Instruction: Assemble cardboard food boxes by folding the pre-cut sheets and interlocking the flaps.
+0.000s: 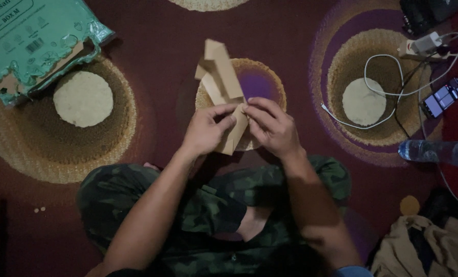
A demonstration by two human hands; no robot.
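brown cardboard piece | left hand, right hand fingers pinching it | green plastic package top-left

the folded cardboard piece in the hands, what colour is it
Plain light brown, unprinted; the cardboard piece shows best in the head view.

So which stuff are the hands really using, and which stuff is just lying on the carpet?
In use:
left hand
right hand
folded brown cardboard piece

Just lying about:
green plastic packet of flat cardboard
phone
white charging cable
water bottle
heap of cloth
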